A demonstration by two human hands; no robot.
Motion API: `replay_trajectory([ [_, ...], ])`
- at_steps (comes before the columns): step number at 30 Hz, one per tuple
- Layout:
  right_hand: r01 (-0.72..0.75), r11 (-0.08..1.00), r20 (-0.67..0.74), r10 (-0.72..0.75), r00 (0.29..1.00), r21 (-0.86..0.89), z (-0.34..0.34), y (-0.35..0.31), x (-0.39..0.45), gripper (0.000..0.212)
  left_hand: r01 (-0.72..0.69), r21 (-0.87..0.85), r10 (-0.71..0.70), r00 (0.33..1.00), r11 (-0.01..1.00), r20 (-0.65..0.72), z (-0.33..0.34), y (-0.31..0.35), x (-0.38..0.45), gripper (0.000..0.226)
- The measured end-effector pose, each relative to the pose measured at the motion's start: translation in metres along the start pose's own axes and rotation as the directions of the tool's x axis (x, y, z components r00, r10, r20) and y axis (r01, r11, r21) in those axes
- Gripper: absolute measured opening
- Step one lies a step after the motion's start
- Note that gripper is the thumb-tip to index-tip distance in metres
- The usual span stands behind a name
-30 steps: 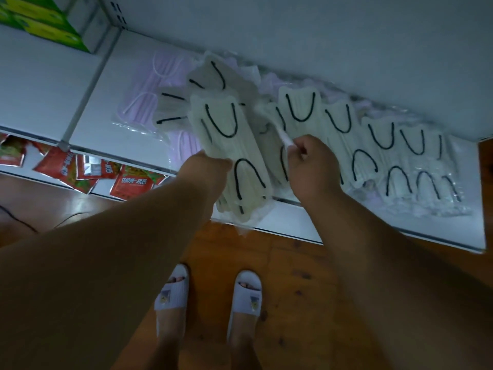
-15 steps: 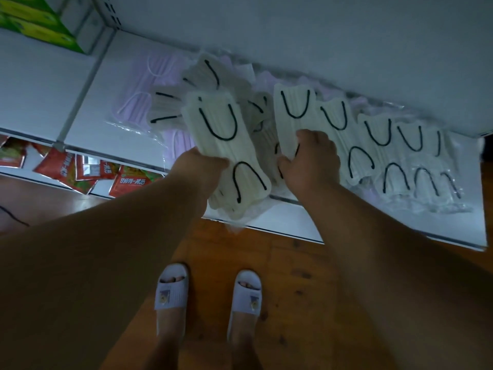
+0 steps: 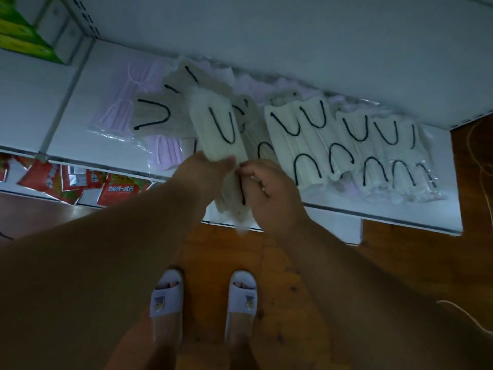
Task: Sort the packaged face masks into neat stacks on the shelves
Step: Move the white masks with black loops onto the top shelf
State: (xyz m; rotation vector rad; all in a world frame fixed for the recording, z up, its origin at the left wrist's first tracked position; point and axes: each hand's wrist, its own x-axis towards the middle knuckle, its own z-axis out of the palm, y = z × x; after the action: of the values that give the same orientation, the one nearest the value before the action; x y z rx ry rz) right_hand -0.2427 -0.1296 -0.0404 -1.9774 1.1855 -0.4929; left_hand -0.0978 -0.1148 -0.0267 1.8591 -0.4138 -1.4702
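Left hand point(image 3: 205, 172) grips a pack point(image 3: 217, 129) of cream masks with black ear loops, thumb across its top face, fingers hidden under it. The pack tilts up from the near edge of the shelf point(image 3: 400, 217), its far end over the loose heap. Right hand point(image 3: 269, 188) just right of it, fingers curled, pinching the near end of a second pack point(image 3: 234, 198) that hangs past the shelf edge; clear wrapper trails below. The two hands nearly touch at the thumbs.

Right of the hands: a row of cream packs point(image 3: 346, 145), overlapping like tiles, loops facing near and far, running to the right end of the shelf. Left and far of the held pack: more cream packs point(image 3: 157, 116) lying skewed, on top of lilac packs point(image 3: 120, 110) in clear bags. Lilac also shows under the row at the back.

Lower shelf, near left: red sachets point(image 3: 117, 188) in a jumble. Far left, upper level: green boxes point(image 3: 24, 38). Wooden floor point(image 3: 293, 263) below; person stands in white slippers point(image 3: 166, 297), toes toward the shelf. Light is dim.
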Motion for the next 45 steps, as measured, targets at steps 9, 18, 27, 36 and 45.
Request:
replay_trajectory([
  [9,-0.337,0.729,-0.151,0.311,0.938,-0.595,-0.03,0.062,0.023,0.052,-0.014,0.134,0.02,0.999,0.991,-0.042,0.004,-0.004,0.008,0.024],
  [18,-0.305,0.95,-0.338,0.263,0.904,-0.075,-0.027,0.029,0.012,0.011,-0.001,0.118,0.004,1.0,0.993,-0.021,0.012,-0.006,0.009,0.021],
  [27,-0.039,0.999,-0.141,0.04,0.989,0.009,-0.016,0.003,0.006,0.027,-0.033,0.016,0.033,0.999,0.999,-0.019,0.027,0.013,-0.001,0.022],
  [36,-0.439,0.898,0.039,0.437,0.898,0.043,-0.036,0.015,0.028,0.034,0.021,-0.032,-0.025,0.993,0.999,-0.115,0.021,0.0,0.005,0.029],
  [45,-0.387,0.845,0.019,0.409,0.912,0.368,-0.014,-0.009,0.016,0.02,0.053,-0.064,-0.059,0.994,0.997,-0.095,0.014,0.001,0.0,0.014],
])
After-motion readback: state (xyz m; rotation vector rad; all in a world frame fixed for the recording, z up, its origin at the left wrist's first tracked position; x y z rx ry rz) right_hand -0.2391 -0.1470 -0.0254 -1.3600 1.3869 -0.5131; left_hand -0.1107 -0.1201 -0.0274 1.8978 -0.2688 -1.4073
